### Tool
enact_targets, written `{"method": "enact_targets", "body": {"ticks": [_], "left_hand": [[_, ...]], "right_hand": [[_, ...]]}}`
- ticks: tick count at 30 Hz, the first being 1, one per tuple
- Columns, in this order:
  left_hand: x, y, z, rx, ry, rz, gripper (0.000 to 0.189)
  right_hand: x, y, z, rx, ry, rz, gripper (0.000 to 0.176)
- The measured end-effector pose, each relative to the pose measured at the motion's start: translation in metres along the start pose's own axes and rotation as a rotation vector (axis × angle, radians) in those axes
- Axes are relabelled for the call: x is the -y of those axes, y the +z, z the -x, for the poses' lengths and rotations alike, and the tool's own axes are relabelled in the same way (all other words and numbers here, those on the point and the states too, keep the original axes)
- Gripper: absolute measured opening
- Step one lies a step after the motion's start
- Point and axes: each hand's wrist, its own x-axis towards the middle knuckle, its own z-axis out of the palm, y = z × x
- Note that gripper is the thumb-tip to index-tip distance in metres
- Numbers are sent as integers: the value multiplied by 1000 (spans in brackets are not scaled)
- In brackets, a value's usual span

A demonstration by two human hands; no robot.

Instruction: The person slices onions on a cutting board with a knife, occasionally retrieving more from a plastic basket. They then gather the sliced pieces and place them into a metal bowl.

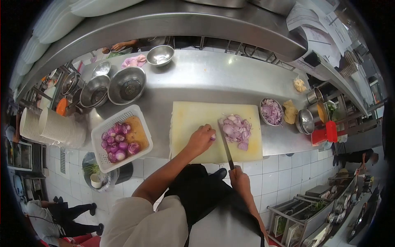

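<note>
My left hand [200,140] is closed around a small piece of red onion [213,137], of which only the edge shows past the fingers. Gripped by its handle in my right hand [238,179] is a long kitchen knife [226,146]; its blade points away from me over the pale cutting board [187,117]. Just right of the blade lies a heap of sliced red onion [236,130]. Beyond the board's right edge stands a bowl of more onion slices [271,111]. To the left, a white perforated basket [142,113] holds several peeled whole red onions [118,141].
Steel bowls [126,85] stand at the counter's back left, near stacked white containers [53,127]. A raised steel shelf [173,24] spans the far side. On the right are small bowls [305,121] and a red container [325,133]. Other people [55,220] stand lower left and far right.
</note>
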Motion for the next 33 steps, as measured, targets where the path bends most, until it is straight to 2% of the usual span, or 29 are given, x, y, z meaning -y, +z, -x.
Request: {"method": "enact_targets", "body": {"ticks": [7, 13, 18, 21, 24, 27, 33], "left_hand": [[9, -1, -9, 77, 49, 151, 27], [8, -3, -9, 69, 78, 117, 26], [9, -3, -9, 44, 90, 131, 26], [5, -1, -7, 14, 100, 122, 26], [5, -1, -5, 2, 84, 147, 26], [6, 1, -3, -6, 72, 159, 25], [12, 4, -2, 7, 66, 152, 28]], "right_hand": [[-3, -6, 26, 20, -41, 80, 23], [2, -16, 46, 54, -67, 127, 23], [3, 16, 17, 94, 8, 167, 23], [10, 24, -10, 41, -37, 72, 23], [13, 25, -6, 22, -3, 111, 23], [26, 3, 15, 77, 43, 156, 23], [11, -12, 44, 121, 7, 204, 22]]}}
